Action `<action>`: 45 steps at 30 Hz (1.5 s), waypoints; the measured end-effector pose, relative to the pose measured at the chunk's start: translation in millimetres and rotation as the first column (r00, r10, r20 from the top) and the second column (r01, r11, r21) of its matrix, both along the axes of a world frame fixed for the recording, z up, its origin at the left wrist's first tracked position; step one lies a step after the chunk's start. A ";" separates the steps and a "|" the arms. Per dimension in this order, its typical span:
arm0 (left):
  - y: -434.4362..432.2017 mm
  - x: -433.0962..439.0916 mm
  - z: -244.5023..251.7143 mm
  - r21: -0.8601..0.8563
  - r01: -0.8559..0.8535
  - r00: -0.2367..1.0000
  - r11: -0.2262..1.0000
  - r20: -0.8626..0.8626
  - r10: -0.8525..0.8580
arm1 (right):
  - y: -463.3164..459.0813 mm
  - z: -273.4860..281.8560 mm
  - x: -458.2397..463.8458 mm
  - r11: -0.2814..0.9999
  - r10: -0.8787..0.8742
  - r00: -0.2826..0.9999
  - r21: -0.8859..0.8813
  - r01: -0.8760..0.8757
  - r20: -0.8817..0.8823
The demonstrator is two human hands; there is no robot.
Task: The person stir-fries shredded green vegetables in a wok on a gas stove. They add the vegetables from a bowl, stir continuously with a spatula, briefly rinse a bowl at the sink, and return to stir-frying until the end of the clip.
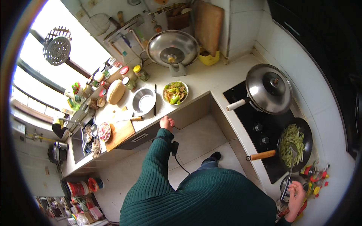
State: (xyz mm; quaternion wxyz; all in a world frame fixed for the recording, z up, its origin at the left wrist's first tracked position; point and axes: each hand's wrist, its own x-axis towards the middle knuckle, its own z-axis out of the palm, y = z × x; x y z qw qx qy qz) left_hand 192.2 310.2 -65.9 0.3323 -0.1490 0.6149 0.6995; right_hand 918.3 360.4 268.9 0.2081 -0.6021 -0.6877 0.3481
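My left hand [167, 123], its fingers curled with nothing visible in them, is over the counter's front edge, near black chopsticks [155, 100] and a steel basin [144, 100]. At the lower right, my right hand [296, 197] has bent, parted fingers close beside the dark handle of a metal spatula [287, 183]; whether the fingertips touch it is unclear. The spatula's head lies in green vegetable strips [291, 144] inside a black wok [306, 141] with a wooden handle. A lidded pan [268, 89] sits behind it on the black cooktop [254, 138].
Along the left counter are a bowl of cooked green peppers [175, 93], a cutting board [121, 132], a knife's wooden handle [137, 118], a plate of raw meat [105, 132] and a sink [77, 147]. Bottles [314, 180] crowd the wall beside the wok. A steel lid [173, 46] leans upright.
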 end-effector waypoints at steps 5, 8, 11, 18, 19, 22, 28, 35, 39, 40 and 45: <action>-26.0 -91.7 -6.8 0.063 -0.465 0.884 0.883 0.082 0.460 | 2.9 -16.0 -25.5 0.998 0.030 0.999 -0.060 -0.032 -0.027; -36.9 -118.3 -8.0 0.088 -0.595 0.800 0.799 0.164 0.577 | -3.0 -18.9 -46.5 0.996 0.055 0.998 -0.069 -0.058 -0.042; -46.2 -132.5 -8.9 0.204 -0.518 0.854 0.830 0.171 0.491 | -16.2 -11.3 -58.7 0.996 0.072 0.993 -0.063 -0.066 0.091; -52.9 -130.5 -8.9 0.502 -0.335 0.927 0.797 0.025 0.374 | -41.3 2.0 -86.8 0.958 0.202 0.967 -0.235 -0.162 0.156; -55.3 -127.8 -2.7 0.474 -0.329 0.928 0.817 0.002 0.372 | -44.4 -4.8 -94.5 0.956 0.219 0.969 -0.226 -0.188 0.119; -86.4 -112.2 25.6 0.435 -0.321 0.931 0.841 -0.019 0.365 | -52.9 -27.5 -118.1 0.924 0.367 0.923 -0.157 -0.349 0.112; -221.0 -76.6 99.4 0.463 -0.117 0.985 0.879 -0.059 0.162 | -88.8 -59.0 -187.8 0.857 0.505 0.857 -0.060 -0.512 -0.104; -407.0 -77.4 137.9 0.354 -0.281 0.938 0.892 -0.095 0.333 | -136.3 -60.7 -297.4 0.766 0.623 0.767 -0.082 -0.638 -0.153; -531.0 -104.8 136.7 0.338 -0.392 0.872 0.856 -0.159 0.463 | -180.9 -81.7 -384.7 0.703 0.683 0.704 -0.083 -0.706 -0.195; -564.8 -116.2 135.6 0.347 -0.402 0.861 0.847 -0.172 0.479 | -195.9 -87.3 -411.1 0.671 0.720 0.667 -0.057 -0.740 -0.192; -721.7 -178.1 130.2 0.261 -0.526 0.788 0.809 -0.206 0.580 | -292.2 -113.7 -562.9 0.487 0.846 0.478 -0.020 -0.873 -0.235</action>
